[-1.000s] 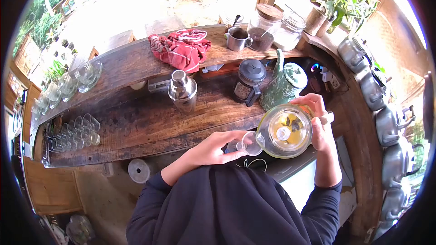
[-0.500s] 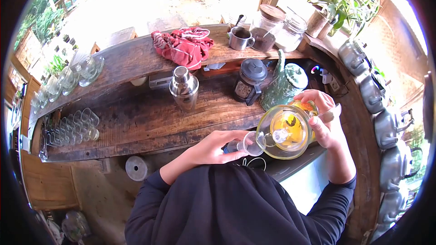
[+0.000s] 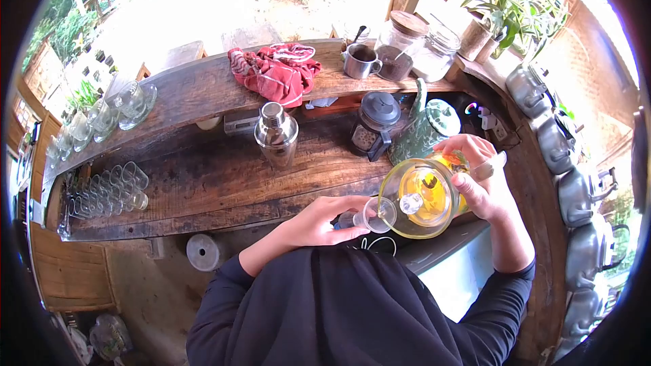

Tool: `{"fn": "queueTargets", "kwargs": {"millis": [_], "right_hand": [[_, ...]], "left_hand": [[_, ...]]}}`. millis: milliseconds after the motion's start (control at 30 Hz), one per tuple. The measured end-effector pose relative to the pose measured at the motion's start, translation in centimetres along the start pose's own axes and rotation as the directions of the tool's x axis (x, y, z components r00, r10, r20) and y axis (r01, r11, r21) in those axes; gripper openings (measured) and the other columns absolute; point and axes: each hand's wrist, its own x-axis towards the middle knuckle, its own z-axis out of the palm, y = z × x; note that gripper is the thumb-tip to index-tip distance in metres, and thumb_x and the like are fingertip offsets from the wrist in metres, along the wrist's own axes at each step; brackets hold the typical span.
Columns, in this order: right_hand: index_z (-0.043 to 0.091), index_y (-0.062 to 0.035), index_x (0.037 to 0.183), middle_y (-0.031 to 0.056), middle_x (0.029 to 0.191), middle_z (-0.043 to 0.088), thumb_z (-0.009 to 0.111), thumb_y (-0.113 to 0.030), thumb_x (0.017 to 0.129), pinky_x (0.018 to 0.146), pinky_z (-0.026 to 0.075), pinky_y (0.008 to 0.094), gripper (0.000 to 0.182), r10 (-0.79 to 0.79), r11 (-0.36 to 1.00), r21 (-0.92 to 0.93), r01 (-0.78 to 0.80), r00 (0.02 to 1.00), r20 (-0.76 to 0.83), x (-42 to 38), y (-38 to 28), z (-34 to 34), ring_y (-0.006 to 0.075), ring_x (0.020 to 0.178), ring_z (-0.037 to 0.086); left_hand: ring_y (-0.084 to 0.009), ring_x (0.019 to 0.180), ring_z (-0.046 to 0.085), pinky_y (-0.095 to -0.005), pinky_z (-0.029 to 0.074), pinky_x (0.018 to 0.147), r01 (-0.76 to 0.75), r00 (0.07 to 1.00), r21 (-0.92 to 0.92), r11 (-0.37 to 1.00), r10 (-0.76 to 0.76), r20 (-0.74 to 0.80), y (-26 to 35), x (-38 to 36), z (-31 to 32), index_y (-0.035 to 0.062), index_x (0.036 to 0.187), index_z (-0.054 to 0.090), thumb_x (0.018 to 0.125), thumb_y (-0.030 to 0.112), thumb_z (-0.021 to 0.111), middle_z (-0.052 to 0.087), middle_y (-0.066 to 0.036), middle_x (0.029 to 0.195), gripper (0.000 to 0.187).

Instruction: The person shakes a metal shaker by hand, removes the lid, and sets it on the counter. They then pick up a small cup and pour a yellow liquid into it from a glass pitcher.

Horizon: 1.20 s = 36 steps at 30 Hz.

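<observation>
My left hand point(image 3: 327, 221) is closed round a small clear glass point(image 3: 380, 214), its mouth turned up toward the camera. Against it on the right is a glass teapot point(image 3: 426, 198) with a clear knobbed lid and yellow contents, tilted toward the glass. My right hand point(image 3: 483, 179) grips the teapot at its right side, with the thumb at the lid's rim. The teapot's spout and any liquid stream are too unclear to tell. Beyond the teapot stands a green patterned kettle point(image 3: 426, 129).
A French press point(image 3: 373, 125) and a steel shaker point(image 3: 276, 137) stand on the wooden counter point(image 3: 203, 183). Glasses point(image 3: 112, 191) are at the left. A red cloth point(image 3: 274, 73), metal cup point(image 3: 361, 61) and jars point(image 3: 397, 44) lie along the upper shelf. Metal kettles point(image 3: 584, 195) line the right.
The teapot has shifted slightly left and its lid knob is nearer the glass. My right hand has moved a little with it; my left hand is almost unmoved.
</observation>
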Motion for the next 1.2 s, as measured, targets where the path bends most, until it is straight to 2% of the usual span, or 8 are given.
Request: {"fn": "queueTargets", "kwargs": {"millis": [367,667,767,967,1067,1167,1200], "right_hand": [[0.057,-0.0072,0.097,0.0086,0.091,0.062,0.051,-0.063,0.08,0.094,0.036,0.046,0.059,-0.03,0.998,-0.052,0.031,0.999,0.02,1.2,-0.3,-0.4,0.0279,0.096,0.059],[0.057,-0.0074,0.097,0.009,0.092,0.062,0.052,-0.063,0.079,0.094,0.036,0.0455,0.059,-0.036,0.995,-0.088,0.04,0.999,0.04,1.9,-0.3,-0.5,0.0287,0.097,0.058],[0.058,-0.0073,0.097,0.0091,0.092,0.062,0.052,-0.062,0.08,0.094,0.036,0.0452,0.058,-0.042,0.994,-0.103,0.046,0.998,0.039,2.0,-0.4,-0.4,0.0287,0.097,0.058],[0.058,-0.0067,0.096,0.0097,0.091,0.062,0.053,-0.06,0.08,0.092,0.037,0.0432,0.056,-0.038,0.998,-0.046,0.039,0.999,0.026,2.5,0.2,0.2,0.0295,0.095,0.059],[0.058,-0.0067,0.096,0.0105,0.09,0.062,0.053,-0.06,0.08,0.091,0.038,0.0424,0.056,-0.064,0.996,-0.067,0.064,0.998,0.005,2.9,0.9,0.6,0.0295,0.094,0.059],[0.058,-0.0063,0.097,0.0112,0.092,0.063,0.052,-0.059,0.081,0.091,0.038,0.0427,0.056,-0.035,0.999,-0.017,0.035,0.999,0.003,3.0,1.5,1.0,0.0286,0.095,0.059],[0.058,-0.0062,0.097,0.0115,0.093,0.063,0.052,-0.059,0.082,0.091,0.039,0.0432,0.055,0.0,0.997,0.077,0.0,1.0,0.006,3.0,2.1,1.2,0.0287,0.095,0.059]], "left_hand": [[-0.0208,0.096,0.065,-0.0323,0.05,0.085,0.034,0.999,-0.041,0.999,-0.033,0.012,-0.7,0.4,-0.1,0.0026,0.127,0.046,0.079,0.002,0.069,0.066,-0.009,0.105,0.053],[-0.0236,0.095,0.065,-0.0329,0.05,0.083,0.07,0.997,-0.04,0.997,-0.071,-0.013,-2.0,0.1,0.4,0.0052,0.128,0.046,0.08,0.005,0.069,0.065,-0.011,0.105,0.054],[-0.0185,0.095,0.063,-0.0295,0.048,0.08,0.034,0.999,-0.042,0.999,-0.035,-0.024,-1.8,0.1,0.3,0.0052,0.126,0.047,0.079,0.002,0.068,0.065,-0.01,0.105,0.052],[-0.0195,0.099,0.062,-0.0306,0.047,0.084,0.07,0.996,-0.051,0.996,-0.073,-0.049,-2.1,-0.4,0.0,0.0051,0.127,0.047,0.079,0.003,0.069,0.065,-0.01,0.107,0.053],[-0.0239,0.097,0.064,-0.0327,0.048,0.086,0.086,0.995,0.034,0.996,-0.084,-0.057,-2.2,-0.3,-0.4,0.006,0.128,0.046,0.079,0.007,0.07,0.065,-0.011,0.106,0.055],[-0.0235,0.098,0.064,-0.0325,0.048,0.085,0.085,0.992,0.003,0.996,-0.084,-0.091,-2.2,0.0,-0.3,0.0064,0.129,0.046,0.078,0.007,0.071,0.065,-0.011,0.105,0.057],[-0.0234,0.098,0.064,-0.0327,0.048,0.085,0.069,0.992,0.012,0.998,-0.067,-0.107,-2.4,0.1,-0.3,0.0063,0.128,0.046,0.078,0.006,0.071,0.065,-0.011,0.105,0.056]]}}
